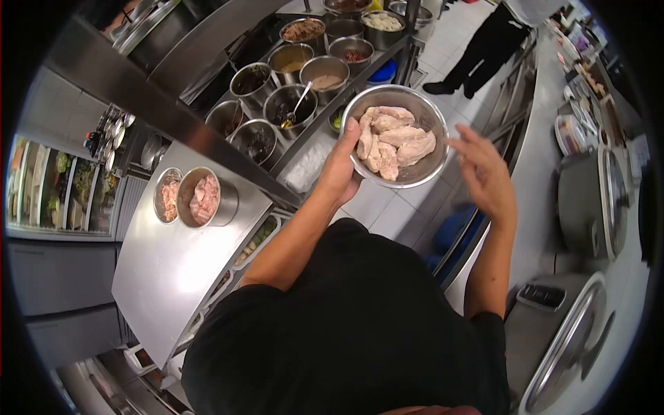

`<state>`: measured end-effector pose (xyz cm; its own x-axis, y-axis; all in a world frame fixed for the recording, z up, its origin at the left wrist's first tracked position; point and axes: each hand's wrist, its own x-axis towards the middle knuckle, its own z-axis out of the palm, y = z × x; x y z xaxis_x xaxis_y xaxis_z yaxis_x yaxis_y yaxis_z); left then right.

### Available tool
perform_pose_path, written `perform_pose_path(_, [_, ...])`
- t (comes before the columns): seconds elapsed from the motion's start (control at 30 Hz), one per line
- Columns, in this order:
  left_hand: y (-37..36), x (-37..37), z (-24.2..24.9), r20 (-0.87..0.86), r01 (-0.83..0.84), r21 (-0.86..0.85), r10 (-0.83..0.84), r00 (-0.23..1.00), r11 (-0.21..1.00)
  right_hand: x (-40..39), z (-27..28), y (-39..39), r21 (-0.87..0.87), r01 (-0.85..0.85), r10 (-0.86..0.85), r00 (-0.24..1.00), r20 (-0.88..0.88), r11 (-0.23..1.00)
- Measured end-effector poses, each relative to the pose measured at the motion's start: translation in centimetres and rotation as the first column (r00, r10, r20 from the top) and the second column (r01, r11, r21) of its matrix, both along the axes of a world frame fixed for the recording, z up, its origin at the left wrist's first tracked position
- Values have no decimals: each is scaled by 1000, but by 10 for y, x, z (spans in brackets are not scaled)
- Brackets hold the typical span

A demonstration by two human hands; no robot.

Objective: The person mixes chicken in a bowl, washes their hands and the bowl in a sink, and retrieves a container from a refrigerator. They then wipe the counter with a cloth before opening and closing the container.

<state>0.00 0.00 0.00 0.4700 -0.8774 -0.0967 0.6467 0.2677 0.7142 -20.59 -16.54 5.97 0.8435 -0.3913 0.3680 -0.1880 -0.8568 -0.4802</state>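
Observation:
My left hand grips the left side of a round metal bowl, its thumb over the rim. Inside the bowl lie several pale pieces of raw-looking chicken. The bowl is held up over the tiled floor, tilted so that its contents face me. Just off the bowl's right rim is my right hand, open and slightly blurred, with its fingers apart and nothing in it.
Left, a steel counter carries two metal containers of raw meat. Several metal pots of sauces and ingredients stand ahead. Another person stands ahead right. Large lidded cookers line the right-hand counter.

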Motion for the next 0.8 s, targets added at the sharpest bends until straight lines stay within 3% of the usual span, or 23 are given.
perform_pose_path(0.07, [10, 10, 5, -3, -25, -28, 25, 1000, 999, 9, -16, 11, 117, -105, 97, 993, 70, 988])
perform_pose_path(0.1, [-61, -3, 1, -71, -22, -119, 13, 997, 993, 4, 1, -54, 93, -102, 102, 995, 15, 990])
perform_pose_path(0.2, [-83, 26, 22, -13, 32, -73, -33, 999, 997, 45, -6, -68, 257, -71, 50, 995, 86, 964])
perform_pose_path(0.23, [-96, 36, 14, 191, -2, 64, -10, 981, 998, 48, -8, -78, 215, -58, 32, 992, 122, 975])
perform_pose_path(0.3, [-122, 70, -3, 618, -188, 247, -5, 786, 951, 51, -17, -103, 96, -42, 16, 966, 257, 994])
perform_pose_path(0.37, [-138, 65, 39, 835, -300, 104, 80, 545, 948, 45, -16, -126, 171, -22, -30, 956, 293, 985])
perform_pose_path(0.43, [-143, 63, 82, 890, -272, 15, 112, 442, 962, 40, -27, -148, 286, 6, -114, 925, 364, 958])
perform_pose_path(0.57, [-144, 74, 155, 972, -210, -75, 119, 205, 975, 47, -55, -196, 450, 30, -198, 923, 331, 892])
perform_pose_path(0.63, [-145, 86, 187, 982, -275, -173, 185, 21, 946, 57, -61, -223, 449, 14, -179, 928, 326, 893])
perform_pose_path(0.7, [-154, 84, 234, 987, -486, -102, 148, 58, 868, 68, -60, -253, 423, -20, -123, 944, 307, 906])
perform_pose_path(0.8, [-202, 120, 284, 945, -531, -323, 295, -140, 783, 87, -71, -306, 445, -111, -30, 954, 297, 889])
